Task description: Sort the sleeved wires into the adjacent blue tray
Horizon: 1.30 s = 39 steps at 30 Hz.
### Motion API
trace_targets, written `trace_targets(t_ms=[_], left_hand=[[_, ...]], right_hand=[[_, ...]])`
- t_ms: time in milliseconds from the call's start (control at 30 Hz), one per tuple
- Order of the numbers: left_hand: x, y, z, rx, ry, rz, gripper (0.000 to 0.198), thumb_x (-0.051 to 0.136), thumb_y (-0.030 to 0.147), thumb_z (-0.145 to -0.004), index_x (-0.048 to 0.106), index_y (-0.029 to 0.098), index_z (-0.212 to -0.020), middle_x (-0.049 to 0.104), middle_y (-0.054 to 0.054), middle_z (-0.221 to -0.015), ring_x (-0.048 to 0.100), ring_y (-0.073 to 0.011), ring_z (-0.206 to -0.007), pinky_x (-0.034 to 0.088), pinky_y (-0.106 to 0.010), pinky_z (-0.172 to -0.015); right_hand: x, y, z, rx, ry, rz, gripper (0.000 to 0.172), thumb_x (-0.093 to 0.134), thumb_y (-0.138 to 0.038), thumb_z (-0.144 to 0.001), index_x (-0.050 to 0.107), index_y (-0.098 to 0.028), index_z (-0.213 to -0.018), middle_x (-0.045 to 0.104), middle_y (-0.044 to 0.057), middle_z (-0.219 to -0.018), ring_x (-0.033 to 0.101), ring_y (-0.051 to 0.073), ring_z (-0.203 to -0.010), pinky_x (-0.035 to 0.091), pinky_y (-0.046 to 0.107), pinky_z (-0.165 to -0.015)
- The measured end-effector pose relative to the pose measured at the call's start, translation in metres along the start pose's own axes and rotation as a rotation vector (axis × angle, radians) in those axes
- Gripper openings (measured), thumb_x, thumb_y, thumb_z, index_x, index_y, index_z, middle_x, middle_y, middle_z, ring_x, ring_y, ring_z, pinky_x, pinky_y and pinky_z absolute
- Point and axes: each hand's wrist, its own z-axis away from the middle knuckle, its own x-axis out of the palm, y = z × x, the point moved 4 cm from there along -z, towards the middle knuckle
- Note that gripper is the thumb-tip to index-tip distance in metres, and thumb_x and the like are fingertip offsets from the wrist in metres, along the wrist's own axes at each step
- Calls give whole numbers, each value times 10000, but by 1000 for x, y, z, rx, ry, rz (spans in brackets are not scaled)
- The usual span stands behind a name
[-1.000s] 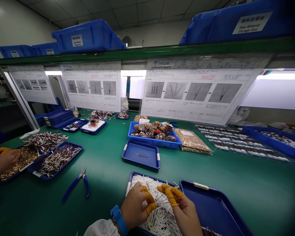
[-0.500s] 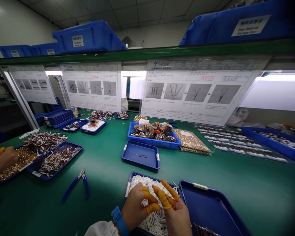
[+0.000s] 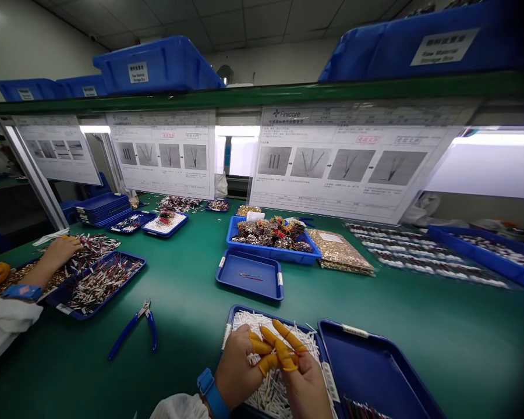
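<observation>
My left hand [image 3: 244,364], with a blue wrist strap and yellow finger covers, is closed with its fingertips pinched together. My right hand [image 3: 299,372], also in yellow finger covers, meets it fingertip to fingertip. Something thin and dark shows between the fingers, too small to name. Both hands are over a blue tray full of white tubes [image 3: 273,396]. Just right of them lies a dark blue tray [image 3: 375,355] with dark and red wires at its near end. A smaller blue tray [image 3: 248,267] behind the hands holds a few thin wires.
Blue-handled cutters [image 3: 135,326] lie left of my hands. A co-worker's hand [image 3: 59,253] reaches into piled wire parts at the left. A blue bin [image 3: 273,253] of coiled parts stands at the back, beside a bag of brass-coloured pieces [image 3: 340,253].
My hands have come closer together, the right one moving slightly left. At the far left, a co-worker's strapped hand has reached forward onto the wire pile.
</observation>
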Motion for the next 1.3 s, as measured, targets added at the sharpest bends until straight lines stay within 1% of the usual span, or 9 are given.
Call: trace_targets(t_ms=[133,300,500,633,800,933,1033,1167,1300], left_hand=[[-3,-1,-2,-11,20,-22,230,618,276,-837,719,187,-650,656,-50,-633,517,-205,-676,347,-301,-599],[-1,-4,-1,0,17,-39,183,644,235,-805,682,172,-638,648,-45,-623,514,-196,-660,353,-302,-612],[5,-2,3,41,-40,-63,147,598,89,-723,593,168,-599,616,-43,-638,533,-196,-678,364,-289,-604],[6,0,6,32,-40,-73,184,548,19,-671,535,168,-565,569,-42,-624,530,-193,-687,370,-279,-598],[5,1,6,23,-67,-69,221,571,131,-758,539,177,-544,533,-26,-588,506,-184,-657,378,-294,-618],[1,4,4,15,-103,-67,82,686,218,-679,634,181,-627,529,-22,-628,508,-195,-678,363,-288,-598],[-2,3,2,-28,-91,-61,178,732,342,-693,694,180,-757,529,-22,-684,510,-191,-682,353,-278,-583],[1,-2,1,-84,-85,-47,339,635,418,-816,663,151,-610,477,-2,-602,469,-145,-575,318,-259,-521],[5,-2,3,-89,-93,-39,277,682,401,-786,698,152,-666,519,-4,-615,488,-143,-579,332,-256,-527]], right_hand=[[-5,-1,-4,-51,41,72,483,788,-541,-586,758,-254,-973,730,102,-1118,655,310,-1052,527,415,-878],[-12,-2,-7,-90,40,225,378,830,-472,-539,803,-211,-812,788,111,-882,700,337,-922,527,430,-865],[-1,-5,-4,-110,-53,330,315,826,-449,-546,809,-223,-763,792,95,-804,722,323,-816,548,429,-827],[0,-6,-2,-140,-50,375,326,818,-447,-554,808,-218,-785,791,91,-787,722,327,-801,557,447,-796],[-12,-15,-3,-243,67,431,264,812,-419,-560,797,-215,-726,779,86,-762,703,293,-746,558,408,-741],[-17,-24,-3,-323,135,503,215,848,-351,-490,768,-207,-628,732,69,-657,650,271,-669,531,371,-656],[-14,-27,-1,-353,139,527,218,844,-355,-499,767,-207,-641,724,71,-663,642,271,-656,520,369,-630],[-14,-26,0,-394,130,523,228,833,-382,-526,764,-212,-661,724,74,-712,647,274,-705,526,372,-662],[-19,-25,-2,-431,137,530,225,802,-401,-579,753,-210,-686,711,64,-709,622,245,-661,519,356,-628]])
